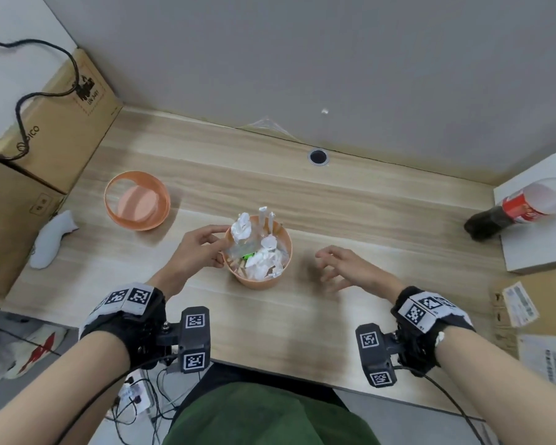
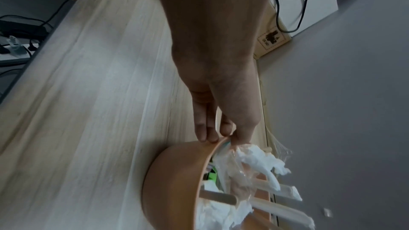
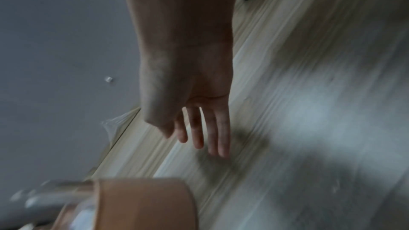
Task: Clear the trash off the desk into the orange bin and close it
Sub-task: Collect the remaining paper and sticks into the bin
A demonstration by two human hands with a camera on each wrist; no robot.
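A light wood-grain desk [image 1: 350, 200] ran up against a plain grey wall [image 1: 302, 59], with a round black cable hole [image 1: 317, 156] near the desk's back edge. Left of the desk stood stacked cardboard boxes [image 1: 55, 123], a black cable [image 1: 45, 91] trailing over them. Below the desk's front edge, tangled wires [image 1: 142, 403] lay on a pale floor.

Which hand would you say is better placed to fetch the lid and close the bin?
Probably the right hand: it is free, while the left hand grips the bin rim, though the lid lies left.
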